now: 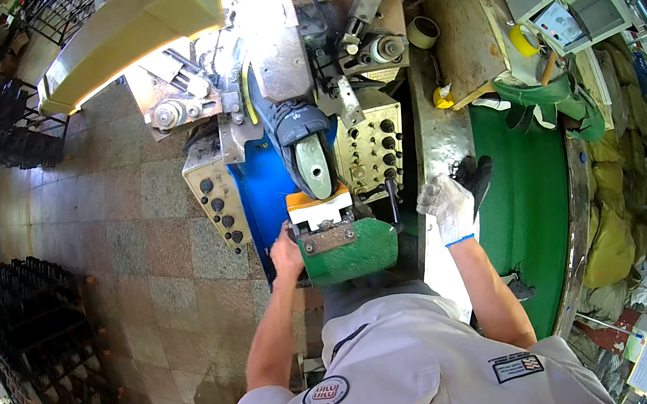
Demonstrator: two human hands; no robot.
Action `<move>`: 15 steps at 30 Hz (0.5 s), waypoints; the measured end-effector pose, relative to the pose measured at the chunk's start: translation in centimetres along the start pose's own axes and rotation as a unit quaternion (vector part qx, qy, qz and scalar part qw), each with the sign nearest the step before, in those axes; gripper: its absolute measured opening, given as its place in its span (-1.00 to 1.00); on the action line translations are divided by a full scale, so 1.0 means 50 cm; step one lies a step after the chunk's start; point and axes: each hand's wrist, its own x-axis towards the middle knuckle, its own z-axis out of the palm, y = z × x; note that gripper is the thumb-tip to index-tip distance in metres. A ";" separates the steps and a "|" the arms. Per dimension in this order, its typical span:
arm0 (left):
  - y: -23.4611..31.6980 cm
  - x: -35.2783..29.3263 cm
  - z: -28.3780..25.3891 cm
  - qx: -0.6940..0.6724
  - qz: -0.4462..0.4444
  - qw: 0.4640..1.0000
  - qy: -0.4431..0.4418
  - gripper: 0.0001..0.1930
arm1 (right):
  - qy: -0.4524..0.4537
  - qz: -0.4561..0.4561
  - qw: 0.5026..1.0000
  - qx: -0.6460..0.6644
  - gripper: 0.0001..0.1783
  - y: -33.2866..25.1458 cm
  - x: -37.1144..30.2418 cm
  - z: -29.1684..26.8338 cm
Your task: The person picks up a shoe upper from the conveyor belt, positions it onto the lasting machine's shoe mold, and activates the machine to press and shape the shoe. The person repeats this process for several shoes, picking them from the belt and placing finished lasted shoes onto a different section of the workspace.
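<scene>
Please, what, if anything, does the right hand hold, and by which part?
I cannot tell whether the white-gloved right hand grips the dark shoe beside it.

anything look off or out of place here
Two things look slightly odd: the right hand wears a pale glove while the left hand looks bare, so they don't match, and green material sits bunched at the near end of the wooden bench, which looks untidy. I see no clear spill.

Down there I've got my left forearm (pixel 271 333) stretched forward and inward, bare left hand (pixel 287 255) partly hidden at the fingers; my right forearm (pixel 486 285) slants inward too, gloved right hand (pixel 451 210) curled!
</scene>
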 end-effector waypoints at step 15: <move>0.469 -0.362 -0.314 -0.666 0.005 0.740 -0.095 -0.44 | -0.384 -0.013 0.917 0.109 -0.26 -0.072 -0.157 0.187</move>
